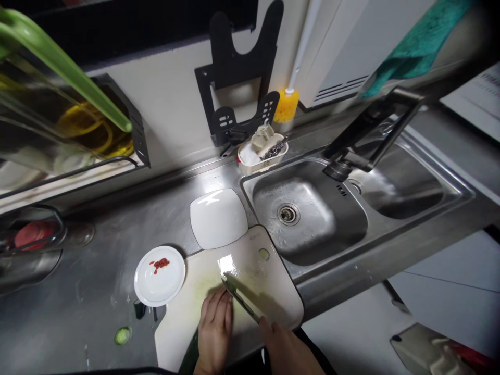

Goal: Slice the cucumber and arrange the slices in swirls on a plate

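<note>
My right hand [279, 338] is closed around the handle of a knife [242, 301], its blade angled up and left over the white cutting board [283, 297]. Beside the blade, my left hand [215, 319] presses with bent fingers on a dark green cucumber [190, 354], most of which the hand hides. One thin cucumber slice [264, 254] lies on the board near the sink. Left of the board, another cucumber slice [122, 336] and a dark green cucumber end [139, 309] rest on the steel counter.
A round white plate [160, 289] with small red pieces overlaps the board's left edge. Behind the board sits a square white plate [219, 219]. To the right are a steel sink [312, 208] and a dark faucet [344, 161]. A scrubber holder [261, 164] stands behind.
</note>
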Action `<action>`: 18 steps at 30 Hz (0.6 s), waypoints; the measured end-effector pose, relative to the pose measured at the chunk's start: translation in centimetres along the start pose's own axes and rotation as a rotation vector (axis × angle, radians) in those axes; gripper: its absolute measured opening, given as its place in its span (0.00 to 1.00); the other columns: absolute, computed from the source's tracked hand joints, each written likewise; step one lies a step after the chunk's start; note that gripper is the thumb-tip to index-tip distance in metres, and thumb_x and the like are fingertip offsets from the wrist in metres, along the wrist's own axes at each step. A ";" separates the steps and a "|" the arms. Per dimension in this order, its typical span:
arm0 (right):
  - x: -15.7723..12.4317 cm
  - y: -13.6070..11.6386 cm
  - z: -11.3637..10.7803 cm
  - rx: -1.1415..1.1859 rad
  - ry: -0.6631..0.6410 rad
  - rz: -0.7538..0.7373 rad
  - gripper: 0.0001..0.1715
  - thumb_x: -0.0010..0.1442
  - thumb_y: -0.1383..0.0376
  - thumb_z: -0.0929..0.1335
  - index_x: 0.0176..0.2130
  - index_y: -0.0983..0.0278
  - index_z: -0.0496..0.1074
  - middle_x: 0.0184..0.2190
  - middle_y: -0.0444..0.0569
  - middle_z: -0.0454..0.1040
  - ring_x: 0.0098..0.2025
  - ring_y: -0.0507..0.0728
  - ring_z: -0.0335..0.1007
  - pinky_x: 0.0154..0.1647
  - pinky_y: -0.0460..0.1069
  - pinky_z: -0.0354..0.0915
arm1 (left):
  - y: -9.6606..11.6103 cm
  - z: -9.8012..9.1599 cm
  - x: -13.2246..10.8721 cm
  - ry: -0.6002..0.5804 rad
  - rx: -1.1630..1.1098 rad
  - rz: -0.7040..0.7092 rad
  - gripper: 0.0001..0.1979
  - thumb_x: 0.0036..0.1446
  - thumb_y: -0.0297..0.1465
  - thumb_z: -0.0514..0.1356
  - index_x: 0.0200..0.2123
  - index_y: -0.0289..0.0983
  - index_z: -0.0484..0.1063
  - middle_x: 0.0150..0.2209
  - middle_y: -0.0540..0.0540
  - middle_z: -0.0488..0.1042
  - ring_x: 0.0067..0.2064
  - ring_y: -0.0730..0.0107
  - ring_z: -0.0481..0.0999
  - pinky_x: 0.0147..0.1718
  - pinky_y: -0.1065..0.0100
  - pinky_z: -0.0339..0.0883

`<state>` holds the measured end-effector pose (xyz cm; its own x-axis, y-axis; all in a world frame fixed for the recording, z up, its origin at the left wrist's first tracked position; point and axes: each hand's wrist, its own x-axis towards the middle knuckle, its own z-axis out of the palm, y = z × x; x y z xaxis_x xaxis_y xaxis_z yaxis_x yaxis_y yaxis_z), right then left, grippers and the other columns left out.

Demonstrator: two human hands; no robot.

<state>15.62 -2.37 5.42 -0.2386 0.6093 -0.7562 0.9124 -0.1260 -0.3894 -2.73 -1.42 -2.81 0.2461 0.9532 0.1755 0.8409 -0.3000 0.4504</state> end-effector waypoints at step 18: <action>2.5 -1.0 0.6 0.000 0.116 0.004 0.26 0.56 0.80 0.56 0.49 0.69 0.70 0.40 0.56 0.75 0.41 0.59 0.72 0.42 0.48 0.63 | 0.1 -0.1 0.3 0.007 0.000 0.011 0.13 0.62 0.26 0.51 0.46 0.36 0.71 0.46 0.43 0.76 0.49 0.64 0.74 0.54 0.56 0.65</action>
<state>13.92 -1.23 3.63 -0.1951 0.6950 -0.6921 0.9133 -0.1285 -0.3865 -2.64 -1.21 -2.61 0.2520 0.9495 0.1870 0.8381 -0.3107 0.4483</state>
